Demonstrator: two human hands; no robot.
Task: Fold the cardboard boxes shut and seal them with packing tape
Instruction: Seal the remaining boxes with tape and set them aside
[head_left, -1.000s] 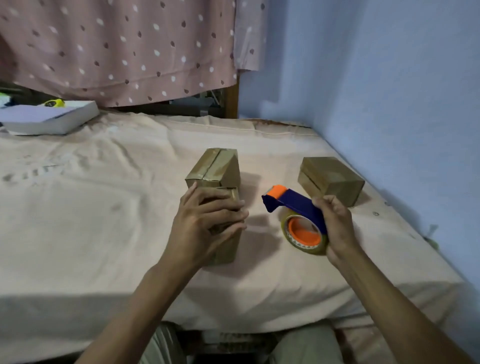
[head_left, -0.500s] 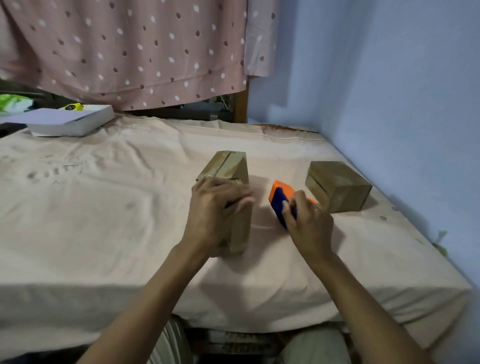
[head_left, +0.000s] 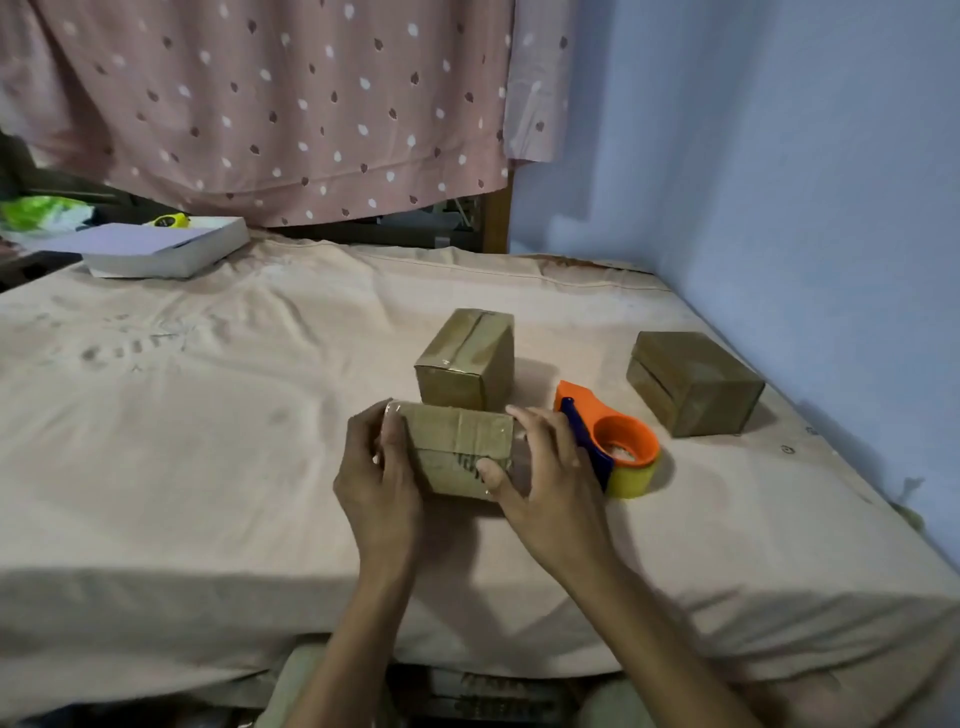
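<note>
Risk: the clear tape band on the small brown cardboard box (head_left: 457, 449) at frame centre may wrinkle or lift if pressed unevenly, and the box may skid on the loose beige bedsheet (head_left: 208, 415).

The left hand (head_left: 382, 480) grips the box's left end, fingers curled round it. The right hand (head_left: 545, 486) clamps the right end, thumb pressed on the near face. The box sits between both palms.

A second taped brown cardboard box (head_left: 467, 366) stands just behind it. A third brown cardboard box (head_left: 693, 382) lies well apart at right centre. The orange-and-blue tape dispenser with its yellowish roll (head_left: 615, 449) lies on the sheet just beside the right hand, released.
</note>
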